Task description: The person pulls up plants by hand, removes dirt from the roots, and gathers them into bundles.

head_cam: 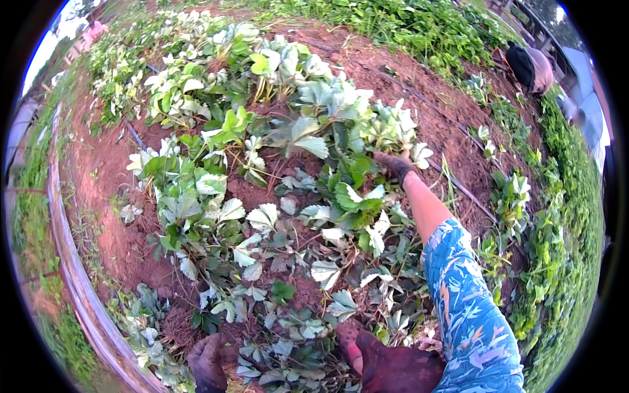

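Note:
Strawberry plants (pixel 265 216) with broad toothed leaves, many showing pale undersides, cover the reddish soil before me. My right hand (pixel 395 164), in a soil-stained glove, reaches in among the leaves at the outer side of the patch. Foliage partly hides its fingers, so a grip on stems cannot be made out. A blue floral sleeve (pixel 467 285) covers that arm above the bare forearm. At the bottom edge, a dark muddy shape looks like my left hand (pixel 209 358) in a glove, close to a clump of dry roots (pixel 181 326). Whether it holds anything is unclear.
Thin drip lines (pixel 467 191) run along the soil. A long wooden beam (pixel 73 275) borders the left side. My pink shoe (pixel 349 341) stands among the leaves. One person (pixel 530 69) bends over at the upper right; another in pink (pixel 94 33) is far left.

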Motion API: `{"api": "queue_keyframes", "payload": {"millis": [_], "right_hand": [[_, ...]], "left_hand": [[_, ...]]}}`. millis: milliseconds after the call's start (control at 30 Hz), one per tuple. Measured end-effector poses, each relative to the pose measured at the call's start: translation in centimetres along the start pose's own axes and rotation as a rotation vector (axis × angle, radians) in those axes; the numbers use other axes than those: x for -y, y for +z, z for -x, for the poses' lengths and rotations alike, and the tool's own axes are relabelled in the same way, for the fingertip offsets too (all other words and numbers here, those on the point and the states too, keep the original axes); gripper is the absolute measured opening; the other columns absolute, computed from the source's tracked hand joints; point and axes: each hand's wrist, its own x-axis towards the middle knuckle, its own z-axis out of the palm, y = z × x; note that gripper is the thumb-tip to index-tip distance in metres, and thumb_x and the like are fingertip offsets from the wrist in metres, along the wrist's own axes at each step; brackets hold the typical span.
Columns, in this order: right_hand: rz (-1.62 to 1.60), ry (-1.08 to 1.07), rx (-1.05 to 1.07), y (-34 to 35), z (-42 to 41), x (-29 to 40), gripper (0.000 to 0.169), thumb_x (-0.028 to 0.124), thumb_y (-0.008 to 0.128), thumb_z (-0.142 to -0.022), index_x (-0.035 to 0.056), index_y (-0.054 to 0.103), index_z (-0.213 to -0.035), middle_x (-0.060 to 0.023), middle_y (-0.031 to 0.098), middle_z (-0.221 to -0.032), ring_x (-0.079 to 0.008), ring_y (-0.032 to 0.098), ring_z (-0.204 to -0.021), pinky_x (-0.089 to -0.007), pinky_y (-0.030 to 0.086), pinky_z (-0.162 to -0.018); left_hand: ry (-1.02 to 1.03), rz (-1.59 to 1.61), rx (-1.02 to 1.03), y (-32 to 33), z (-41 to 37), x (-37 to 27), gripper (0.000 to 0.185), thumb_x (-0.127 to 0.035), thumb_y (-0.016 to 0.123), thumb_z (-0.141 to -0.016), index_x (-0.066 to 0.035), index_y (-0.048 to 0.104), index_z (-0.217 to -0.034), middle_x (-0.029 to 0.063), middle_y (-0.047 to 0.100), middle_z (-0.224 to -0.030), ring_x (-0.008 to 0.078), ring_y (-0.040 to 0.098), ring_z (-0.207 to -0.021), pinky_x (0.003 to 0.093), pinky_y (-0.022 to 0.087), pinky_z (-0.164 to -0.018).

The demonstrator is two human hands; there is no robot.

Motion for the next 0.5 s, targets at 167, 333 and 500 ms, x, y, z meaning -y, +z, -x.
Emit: {"api": "queue_keyframes", "payload": {"millis": [167,333,500], "right_hand": [[0.686,-0.105,0.112,6.5,-4.4,1.5,0.121,0.041,0.084,-0.065,0.0093,0.009,-0.154,-0.0363,0.040,-0.141,-0.0423,0.048,-0.129,-0.0439,0.042,-0.107],[0.919,-0.057,-0.007,15.3,3.6,6.9,0.119,0.058,0.080,-0.064,0.0138,0.013,-0.153,-0.0391,0.037,-0.141,-0.0480,0.044,-0.130,-0.0468,0.041,-0.106],[0.831,0.014,-0.135,18.6,1.9,7.5,0.117,0.072,0.070,-0.065,0.0196,0.013,-0.154,-0.0375,0.014,-0.152,-0.0539,0.012,-0.143,-0.0653,0.022,-0.110]], "left_hand": [[-0.087,-0.006,0.051,-0.2,-2.7,0.8,0.031,-0.021,0.059,-0.096,0.004,0.066,-0.113,0.0139,0.071,-0.100,0.0209,0.070,-0.083,0.0317,0.058,-0.074],[-0.078,0.007,-0.058,0.6,-1.0,-0.6,0.030,-0.019,0.060,-0.095,0.004,0.067,-0.113,0.0114,0.072,-0.093,0.0178,0.069,-0.078,0.0292,0.056,-0.069],[-0.045,-0.070,0.069,2.8,-1.9,-2.6,0.028,-0.017,0.058,-0.096,0.004,0.067,-0.112,0.0106,0.072,-0.096,0.0162,0.068,-0.078,0.0279,0.055,-0.069]]}}
